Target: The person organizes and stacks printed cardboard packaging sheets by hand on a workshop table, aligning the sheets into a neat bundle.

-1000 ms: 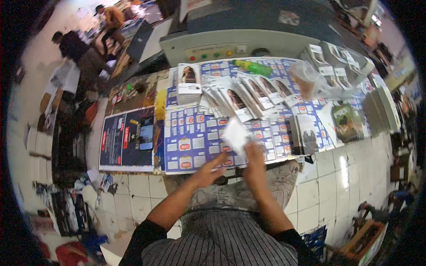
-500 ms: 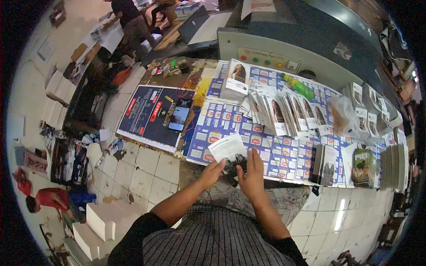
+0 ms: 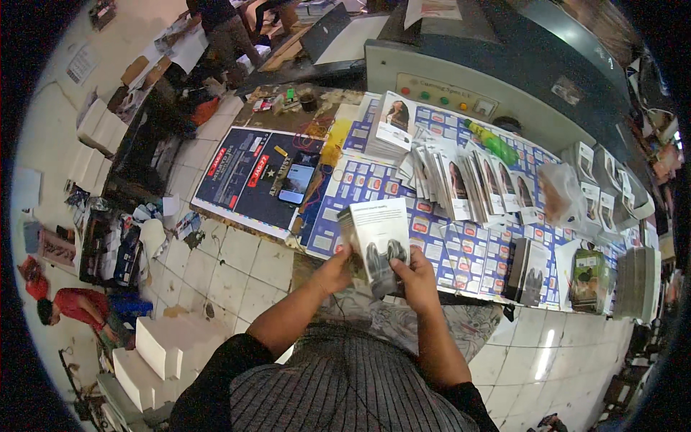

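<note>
A small stack of printed booklets (image 3: 383, 229), white with a dark picture at the lower end, is held upright over the near edge of the table. My right hand (image 3: 417, 279) grips its lower right side, thumb across the front. Against the lower left edge, my left hand (image 3: 332, 272) has its fingers closed round the side, partly hidden. Beyond my hands, fanned booklets (image 3: 461, 183) lie in a long row beside a neat booklet pile (image 3: 391, 133). A smaller stack (image 3: 531, 272) lies to the right near the table's front edge.
Blue printed sheets (image 3: 349, 198) cover the table. On a dark poster (image 3: 241, 176) at left lies a phone (image 3: 296, 180). A green bottle (image 3: 497, 146), a plastic bag (image 3: 561, 189) and a tall paper stack (image 3: 639, 284) stand at right. Behind rises a grey machine (image 3: 432, 72).
The booklets have turned more upright and show their left side edge. My left hand has shifted slightly left and down along them; my right hand still grips their right side.
</note>
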A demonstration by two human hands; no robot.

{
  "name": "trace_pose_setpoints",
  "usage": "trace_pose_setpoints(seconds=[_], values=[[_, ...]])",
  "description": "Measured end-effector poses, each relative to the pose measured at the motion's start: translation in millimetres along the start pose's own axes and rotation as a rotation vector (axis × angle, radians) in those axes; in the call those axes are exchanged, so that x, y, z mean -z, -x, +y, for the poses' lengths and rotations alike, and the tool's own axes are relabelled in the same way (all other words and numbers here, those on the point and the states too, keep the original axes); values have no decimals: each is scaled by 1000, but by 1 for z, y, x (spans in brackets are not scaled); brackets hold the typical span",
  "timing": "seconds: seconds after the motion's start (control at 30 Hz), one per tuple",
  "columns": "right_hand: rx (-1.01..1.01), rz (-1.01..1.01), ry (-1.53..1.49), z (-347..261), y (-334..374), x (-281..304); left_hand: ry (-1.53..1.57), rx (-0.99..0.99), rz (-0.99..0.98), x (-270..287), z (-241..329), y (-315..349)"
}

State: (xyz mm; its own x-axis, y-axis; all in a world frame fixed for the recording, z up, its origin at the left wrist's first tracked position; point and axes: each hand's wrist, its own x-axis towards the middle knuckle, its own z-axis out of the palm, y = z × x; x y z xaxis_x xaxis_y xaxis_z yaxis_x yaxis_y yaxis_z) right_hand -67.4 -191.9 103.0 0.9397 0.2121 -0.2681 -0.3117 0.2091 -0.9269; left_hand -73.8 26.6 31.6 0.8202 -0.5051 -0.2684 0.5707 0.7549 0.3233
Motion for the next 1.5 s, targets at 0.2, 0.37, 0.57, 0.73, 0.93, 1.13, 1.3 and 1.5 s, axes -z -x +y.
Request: trace_pose_setpoints(seconds=[0.2,0.37,0.57,0.73,0.93,1.13,1.3,1.5], values=[[140,303,558,44,-29,63,-1305,-445,483,-29,18,-29],[144,374,831,47,-35,62,-2013,-587,828,-17,-2,-67],[165,394,870,51,-39,72,-2381,-501,164,1,-1,-86],[-298,57,-438,30,-36,88,-2435,-623,75,-1,-4,-78],[280,-61,853,37,-48,55,-2726,-352,16,3,5,-80],[599,-69,1288,60,-58,44,-2398,-138,-18,-6,32,-57],[536,-87,1380,57,-58,38,-2477,-388,126,20,54,-27],[619,-215,1349,54,-71,25,-2511,-434,90,23,55,-38]])
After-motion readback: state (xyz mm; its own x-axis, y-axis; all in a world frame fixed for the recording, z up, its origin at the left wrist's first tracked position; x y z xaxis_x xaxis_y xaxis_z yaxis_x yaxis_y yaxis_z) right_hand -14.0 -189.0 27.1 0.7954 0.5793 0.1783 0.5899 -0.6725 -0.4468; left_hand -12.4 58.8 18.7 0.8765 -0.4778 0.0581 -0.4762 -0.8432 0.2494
